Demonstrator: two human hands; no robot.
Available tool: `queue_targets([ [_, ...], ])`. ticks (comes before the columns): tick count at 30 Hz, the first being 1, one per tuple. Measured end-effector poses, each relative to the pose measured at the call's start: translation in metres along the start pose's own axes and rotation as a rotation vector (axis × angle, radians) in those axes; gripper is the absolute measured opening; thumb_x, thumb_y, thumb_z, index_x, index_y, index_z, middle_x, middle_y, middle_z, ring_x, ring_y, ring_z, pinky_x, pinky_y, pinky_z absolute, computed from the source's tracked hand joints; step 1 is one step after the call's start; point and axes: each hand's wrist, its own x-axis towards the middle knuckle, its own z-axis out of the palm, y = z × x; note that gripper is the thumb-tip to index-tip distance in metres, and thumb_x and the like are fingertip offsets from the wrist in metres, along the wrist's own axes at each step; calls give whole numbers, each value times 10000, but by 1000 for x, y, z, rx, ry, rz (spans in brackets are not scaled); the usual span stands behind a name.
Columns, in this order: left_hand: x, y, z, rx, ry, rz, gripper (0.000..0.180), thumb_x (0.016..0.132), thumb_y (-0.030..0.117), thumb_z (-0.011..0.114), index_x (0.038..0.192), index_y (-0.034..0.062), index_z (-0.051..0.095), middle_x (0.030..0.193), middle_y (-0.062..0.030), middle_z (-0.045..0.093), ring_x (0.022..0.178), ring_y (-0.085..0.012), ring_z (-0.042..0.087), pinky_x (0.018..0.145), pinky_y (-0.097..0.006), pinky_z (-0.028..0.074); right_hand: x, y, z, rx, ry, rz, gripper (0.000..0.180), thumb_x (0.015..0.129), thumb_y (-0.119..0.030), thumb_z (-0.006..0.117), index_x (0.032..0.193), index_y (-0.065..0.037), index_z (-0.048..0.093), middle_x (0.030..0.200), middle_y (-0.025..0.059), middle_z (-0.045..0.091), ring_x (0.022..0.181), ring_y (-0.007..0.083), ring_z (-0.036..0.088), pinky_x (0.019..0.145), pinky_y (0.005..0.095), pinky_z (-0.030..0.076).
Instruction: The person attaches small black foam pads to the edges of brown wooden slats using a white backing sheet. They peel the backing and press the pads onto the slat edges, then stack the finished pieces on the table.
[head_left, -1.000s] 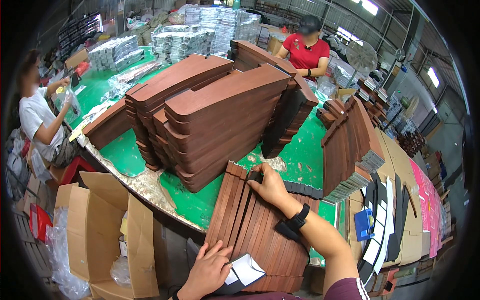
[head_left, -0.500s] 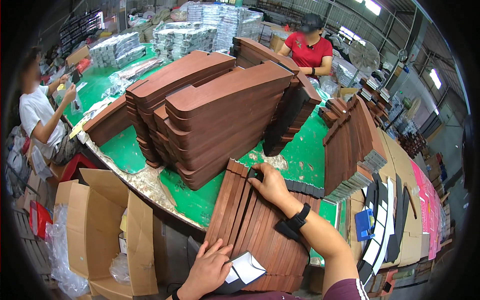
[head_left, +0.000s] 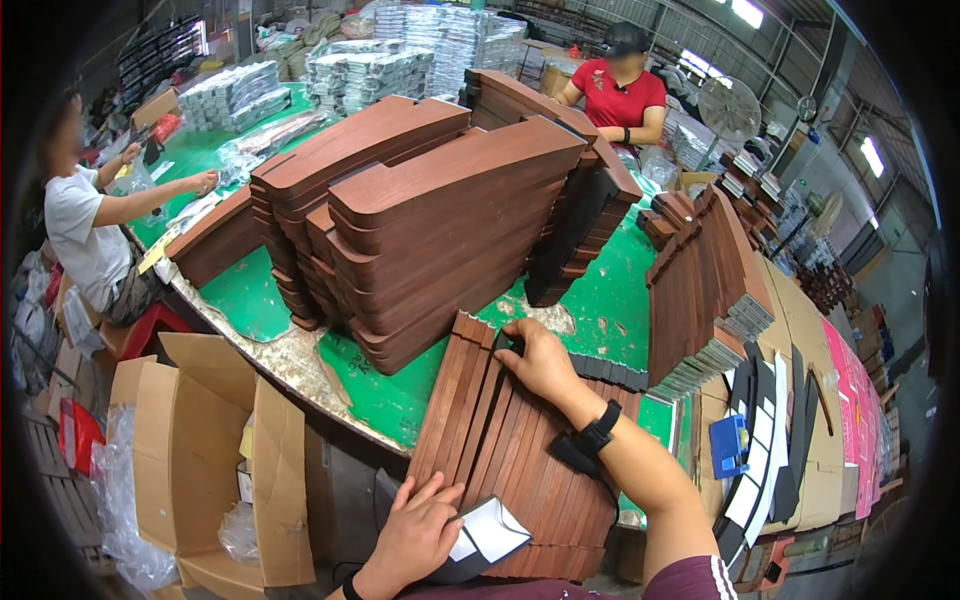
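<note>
Head view: a row of brown boards [head_left: 540, 470] lies in front of the person. At the far end of this row, the right grip [head_left: 540, 362] pinches a black strip [head_left: 484, 405], which runs along the boards. At the near end, the left grip [head_left: 418, 525] is unclenched, fingers spread and resting on the row, just beside a white sheet [head_left: 492, 533]. Beyond the row, tall board stacks [head_left: 450, 225] stand on the green worktop [head_left: 392, 408].

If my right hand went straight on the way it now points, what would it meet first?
Probably the tall stack of brown curved panels, beyond the far end of the brown slats. Your right hand points forward and left toward it, but depth is hard to judge from one view.
</note>
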Motion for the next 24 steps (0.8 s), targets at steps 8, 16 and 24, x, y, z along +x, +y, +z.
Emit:
queue_targets([
  [8, 1, -1, 1, 12, 8, 7, 147, 946, 162, 679, 962, 30, 614, 1315, -119, 694, 1328, -397, 589, 1147, -626, 344, 1, -8, -6, 19, -65, 91, 486, 798, -179, 853, 1197, 24, 664, 1137, 251, 708, 1042, 422, 697, 902, 473, 555],
  [16, 1, -1, 1, -11, 19, 0, 142, 946, 159, 678, 954, 32, 616, 1302, -108, 702, 1330, -392, 589, 1147, -624, 346, -1, 1, -5, -7, -53, -53, 553, 823, -188, 821, 1307, 14, 646, 1244, 239, 683, 1124, 414, 669, 988, 475, 521],
  [24, 0, 0, 1, -53, -7, -44, 160, 941, 172, 663, 934, 19, 617, 1325, -140, 693, 1353, -426, 561, 1181, -617, 300, -3, -2, 1, -7, 20, -62, 398, 820, -160, 795, 1171, 5, 711, 1125, 226, 706, 989, 412, 687, 880, 480, 552],
])
